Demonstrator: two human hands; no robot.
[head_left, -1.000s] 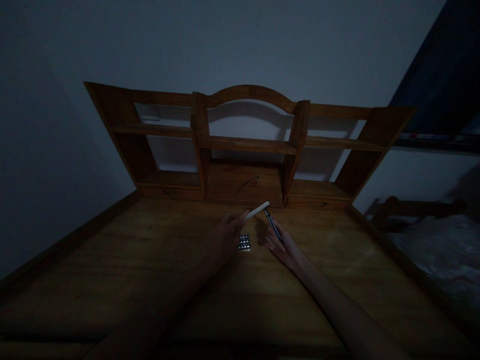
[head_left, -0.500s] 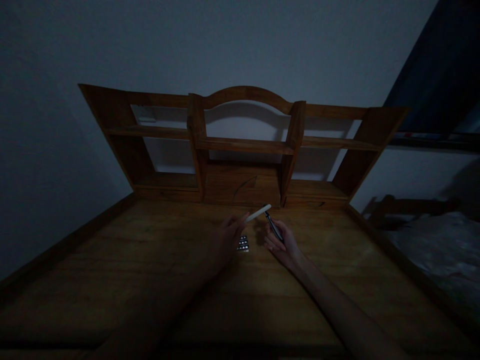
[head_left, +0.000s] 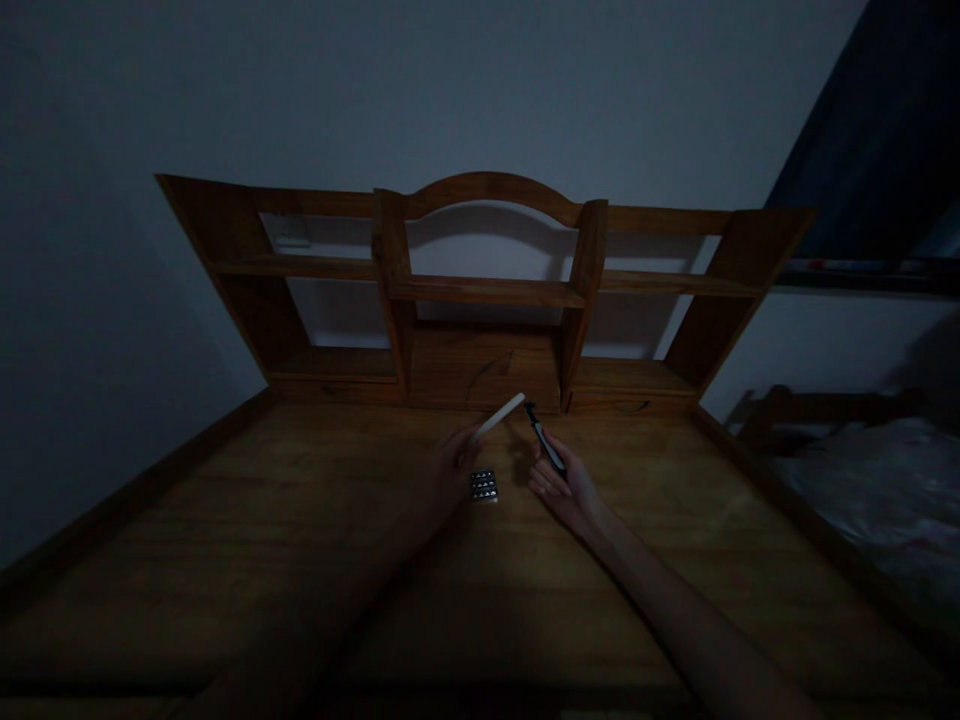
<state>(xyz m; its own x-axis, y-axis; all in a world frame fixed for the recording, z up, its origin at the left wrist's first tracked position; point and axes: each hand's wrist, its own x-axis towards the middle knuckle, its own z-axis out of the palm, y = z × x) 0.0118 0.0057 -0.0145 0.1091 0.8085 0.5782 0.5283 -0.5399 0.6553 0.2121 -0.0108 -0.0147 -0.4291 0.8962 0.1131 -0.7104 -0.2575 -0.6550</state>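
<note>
With the left hand (head_left: 448, 474) pinching the white stick (head_left: 500, 416) toward two o'clock — and the right hand (head_left: 574, 494), fingers curled round the slim tool (head_left: 553, 452), aiming its dark head (head_left: 530, 409) toward eleven — steady both tips, clear of the gridded block (head_left: 484, 486) at the stick's six o'clock.

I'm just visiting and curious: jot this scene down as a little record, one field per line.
Left hand: holds a white stick
Right hand: holds a slim dark-and-light tool, tip near the stick's far end
On the desk: small block with rows of bright marks, between the hands
Behind: wooden shelf unit
Lighting: dim
</note>
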